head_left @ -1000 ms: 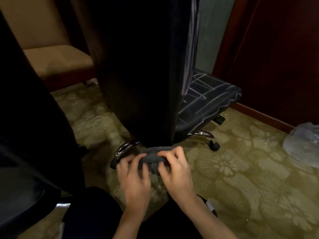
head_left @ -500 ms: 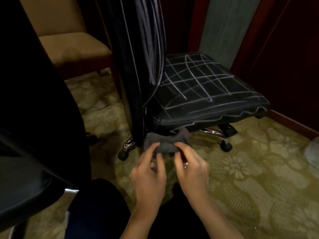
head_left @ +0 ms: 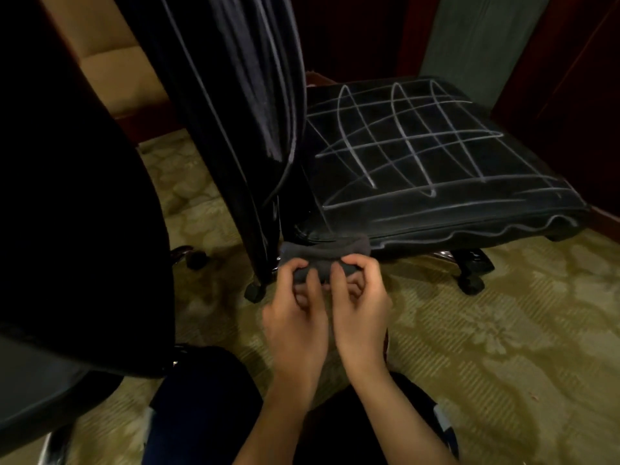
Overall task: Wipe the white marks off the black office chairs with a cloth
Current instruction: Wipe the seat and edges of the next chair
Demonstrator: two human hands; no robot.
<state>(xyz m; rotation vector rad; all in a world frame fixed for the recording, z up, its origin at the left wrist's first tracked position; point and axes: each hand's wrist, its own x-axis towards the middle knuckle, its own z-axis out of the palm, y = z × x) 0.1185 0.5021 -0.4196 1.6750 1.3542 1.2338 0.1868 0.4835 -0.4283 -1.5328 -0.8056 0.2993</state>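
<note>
A black office chair [head_left: 436, 182] stands ahead of me, its seat covered with a grid of white lines and a wavy white line along the front edge. Its backrest [head_left: 235, 112] rises at the left of the seat and also carries long white streaks. Just below the seat's near corner, my left hand [head_left: 295, 317] and my right hand [head_left: 360, 307] both grip a bunched dark grey cloth [head_left: 322, 255] with curled fingers. The cloth sits close to the seat edge; contact cannot be told.
A second black chair [head_left: 67, 229] fills the left side, close to my knees [head_left: 208, 407]. A tan upholstered chair [head_left: 114, 72] stands behind at the left. Dark wooden panels [head_left: 570, 78] rise at the right. The floor is patterned olive carpet [head_left: 486, 347]. Chair castors [head_left: 469, 283] rest on it.
The view has swung round the marked chair, bringing its seat into full sight. Both hands kept hold of the cloth and drew closer together beneath the seat's near corner.
</note>
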